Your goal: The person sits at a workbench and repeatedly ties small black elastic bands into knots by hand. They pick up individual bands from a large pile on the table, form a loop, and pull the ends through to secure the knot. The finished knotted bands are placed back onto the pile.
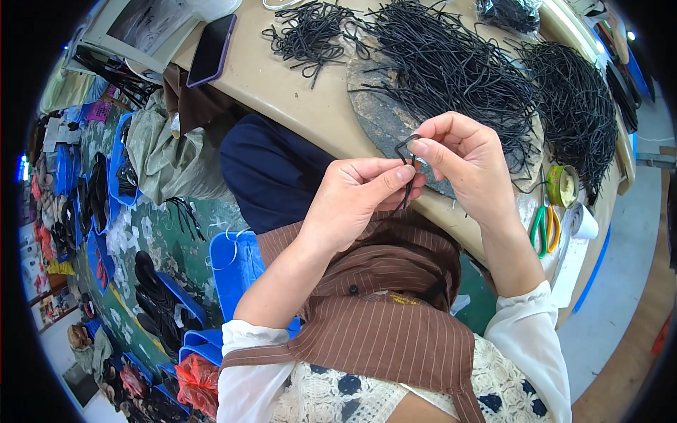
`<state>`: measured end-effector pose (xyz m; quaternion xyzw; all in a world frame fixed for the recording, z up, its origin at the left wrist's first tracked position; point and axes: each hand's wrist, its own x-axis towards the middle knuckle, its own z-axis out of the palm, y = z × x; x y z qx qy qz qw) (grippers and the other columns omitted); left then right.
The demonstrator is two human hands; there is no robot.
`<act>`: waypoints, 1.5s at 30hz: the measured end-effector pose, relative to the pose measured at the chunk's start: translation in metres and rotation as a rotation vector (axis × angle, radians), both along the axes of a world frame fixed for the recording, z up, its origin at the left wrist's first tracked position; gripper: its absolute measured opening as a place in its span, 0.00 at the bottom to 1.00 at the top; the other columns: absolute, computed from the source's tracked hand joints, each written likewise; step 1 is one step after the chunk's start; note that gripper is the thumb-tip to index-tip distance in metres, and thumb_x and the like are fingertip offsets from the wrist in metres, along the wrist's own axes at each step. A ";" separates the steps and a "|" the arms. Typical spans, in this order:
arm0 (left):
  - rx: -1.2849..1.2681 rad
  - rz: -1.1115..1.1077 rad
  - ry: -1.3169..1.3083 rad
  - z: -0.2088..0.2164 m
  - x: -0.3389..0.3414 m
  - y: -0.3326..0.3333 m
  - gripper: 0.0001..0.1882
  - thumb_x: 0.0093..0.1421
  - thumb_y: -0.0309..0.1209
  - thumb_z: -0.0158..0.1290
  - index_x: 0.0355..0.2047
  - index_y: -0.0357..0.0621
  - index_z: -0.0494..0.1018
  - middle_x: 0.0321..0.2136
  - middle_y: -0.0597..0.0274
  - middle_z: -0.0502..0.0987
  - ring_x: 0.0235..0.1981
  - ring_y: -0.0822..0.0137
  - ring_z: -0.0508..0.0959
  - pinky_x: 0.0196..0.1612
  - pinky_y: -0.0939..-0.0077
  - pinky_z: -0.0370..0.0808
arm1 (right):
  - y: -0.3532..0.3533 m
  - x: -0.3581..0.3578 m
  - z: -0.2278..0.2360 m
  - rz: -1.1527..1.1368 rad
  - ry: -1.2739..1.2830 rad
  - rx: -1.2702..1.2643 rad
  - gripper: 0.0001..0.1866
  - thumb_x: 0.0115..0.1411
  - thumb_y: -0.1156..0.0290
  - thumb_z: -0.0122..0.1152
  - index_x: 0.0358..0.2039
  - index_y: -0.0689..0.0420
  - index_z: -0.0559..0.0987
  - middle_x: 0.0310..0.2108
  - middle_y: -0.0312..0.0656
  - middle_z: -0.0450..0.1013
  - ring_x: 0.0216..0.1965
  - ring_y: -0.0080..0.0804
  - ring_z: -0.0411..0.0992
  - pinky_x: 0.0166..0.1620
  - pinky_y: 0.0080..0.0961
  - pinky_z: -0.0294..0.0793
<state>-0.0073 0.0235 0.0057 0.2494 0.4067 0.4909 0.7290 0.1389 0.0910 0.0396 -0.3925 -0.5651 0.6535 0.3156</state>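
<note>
Your two hands meet right in front of your chest, above the brown striped apron (384,317), and both are pinched shut on one short black cord (407,151). Your left hand (352,201) clamps the lower stretch between thumb and forefinger, the other fingers curled under; your right hand (465,158) nips the top, where the cord bends into a small loop just beside your fingertips. Holding it at two close points looks like the way to keep a springy cord from straightening while you shape it.

Just beyond your right hand lies the dark work mat (381,116) on the beige table (282,84), and spread over it is the big heap of loose black cords (451,63), within easy reach, probably as supply. Past your left hand, further out, sits a smaller bundle of looped cords (310,32), kept apart from the heap. To the right of your right wrist: green-handled scissors (543,225), a roll of tape (562,185), and another dense pile of cords (575,113) beyond them. Far off past your left hand, a phone (210,49) lies at the table's edge. Below your left forearm, down on the floor, blue crates (236,264) hold more dark pieces.
</note>
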 end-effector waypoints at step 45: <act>-0.221 0.063 -0.300 0.006 0.004 -0.023 0.08 0.56 0.30 0.49 0.31 0.38 0.72 0.27 0.58 0.76 0.28 0.69 0.77 0.32 0.78 0.76 | -0.028 0.013 -0.020 -0.045 -0.114 0.758 0.08 0.44 0.83 0.61 0.27 0.60 0.77 0.25 0.40 0.71 0.25 0.28 0.71 0.27 0.18 0.70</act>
